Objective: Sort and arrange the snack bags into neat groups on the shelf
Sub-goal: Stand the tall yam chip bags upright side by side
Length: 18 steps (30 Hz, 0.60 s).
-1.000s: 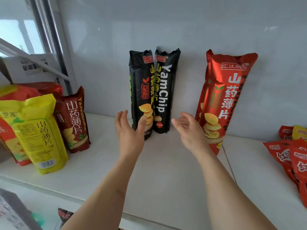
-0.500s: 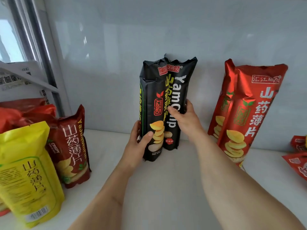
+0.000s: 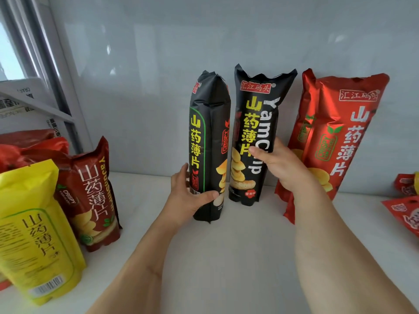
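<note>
Two tall black snack bags were held upright on the white shelf (image 3: 226, 257), one in each hand. The left hand (image 3: 188, 196) was wrapped round the lower part of the left black bag (image 3: 209, 137), thumb across its front near the base and fingers behind its far edge. The right hand (image 3: 278, 164) was curled round the middle of the right black bag (image 3: 254, 123), thumb pressed on its printed face. The two bags stood just beside each other between the hands, the left one turned so that its side panel faced outward, the right one leaning back towards the wall. Just beyond the right hand, a tall red bag (image 3: 340, 132) was propped against the wall, with smaller red packets (image 3: 405, 214) lying further out on that side. Out past the left hand, a dark red pouch (image 3: 95, 196) and a yellow pouch (image 3: 34, 234) stood together. The step in hand was judged to be the pairing of the black bags as one group. For it to be done well, the left bag would best be rotated until its front matched its partner's, both bases set flat, and the pair eased back together against the wall. A light, low grip would be preferred, since such tall, soft bags were likely to topple or crumple if squeezed high up.
</note>
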Each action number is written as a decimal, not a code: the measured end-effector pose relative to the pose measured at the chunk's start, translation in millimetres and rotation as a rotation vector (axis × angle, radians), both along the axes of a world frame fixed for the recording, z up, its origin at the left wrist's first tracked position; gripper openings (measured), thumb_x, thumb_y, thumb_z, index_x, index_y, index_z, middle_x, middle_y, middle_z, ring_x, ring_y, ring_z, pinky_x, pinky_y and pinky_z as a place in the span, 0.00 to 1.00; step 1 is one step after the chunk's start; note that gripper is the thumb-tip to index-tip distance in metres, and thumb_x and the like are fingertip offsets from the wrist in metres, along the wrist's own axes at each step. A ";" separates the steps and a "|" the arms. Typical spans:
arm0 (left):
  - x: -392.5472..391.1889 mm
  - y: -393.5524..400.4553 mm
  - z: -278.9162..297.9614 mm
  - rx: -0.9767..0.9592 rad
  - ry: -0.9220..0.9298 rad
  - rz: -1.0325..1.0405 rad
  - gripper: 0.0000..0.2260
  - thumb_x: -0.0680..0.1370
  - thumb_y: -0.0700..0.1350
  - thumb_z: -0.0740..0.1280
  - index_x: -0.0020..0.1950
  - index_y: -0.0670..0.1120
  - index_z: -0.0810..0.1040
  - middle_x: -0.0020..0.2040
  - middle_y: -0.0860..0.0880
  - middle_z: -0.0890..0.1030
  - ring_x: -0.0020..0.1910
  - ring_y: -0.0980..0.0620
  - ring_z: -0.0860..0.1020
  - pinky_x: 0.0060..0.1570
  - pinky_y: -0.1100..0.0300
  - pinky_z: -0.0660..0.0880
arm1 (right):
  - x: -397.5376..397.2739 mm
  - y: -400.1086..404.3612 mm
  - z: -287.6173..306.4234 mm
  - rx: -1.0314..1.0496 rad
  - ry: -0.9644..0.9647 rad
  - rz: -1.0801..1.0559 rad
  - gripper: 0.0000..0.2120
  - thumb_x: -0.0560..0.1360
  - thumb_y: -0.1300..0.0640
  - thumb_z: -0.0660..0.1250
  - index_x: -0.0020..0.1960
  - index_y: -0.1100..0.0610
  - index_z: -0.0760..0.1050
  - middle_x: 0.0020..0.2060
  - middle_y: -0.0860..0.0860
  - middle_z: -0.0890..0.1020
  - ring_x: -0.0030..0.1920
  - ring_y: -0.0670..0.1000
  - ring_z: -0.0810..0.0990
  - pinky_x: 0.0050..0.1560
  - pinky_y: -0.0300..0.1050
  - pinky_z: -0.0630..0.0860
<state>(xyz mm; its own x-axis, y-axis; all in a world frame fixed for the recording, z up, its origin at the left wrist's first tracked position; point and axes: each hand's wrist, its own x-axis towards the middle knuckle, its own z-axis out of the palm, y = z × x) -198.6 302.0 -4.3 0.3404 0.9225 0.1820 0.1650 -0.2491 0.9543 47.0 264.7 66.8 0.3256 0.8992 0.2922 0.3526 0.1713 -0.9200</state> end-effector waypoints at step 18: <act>-2.6 -6.9 0.9 -0.094 -0.096 -0.122 0.38 0.67 0.49 0.79 0.70 0.62 0.63 0.58 0.66 0.73 0.55 0.71 0.72 0.42 0.74 0.74 | -18.2 -5.7 -48.3 -0.066 0.182 0.011 0.44 0.64 0.59 0.81 0.73 0.50 0.61 0.60 0.46 0.79 0.61 0.49 0.77 0.64 0.54 0.74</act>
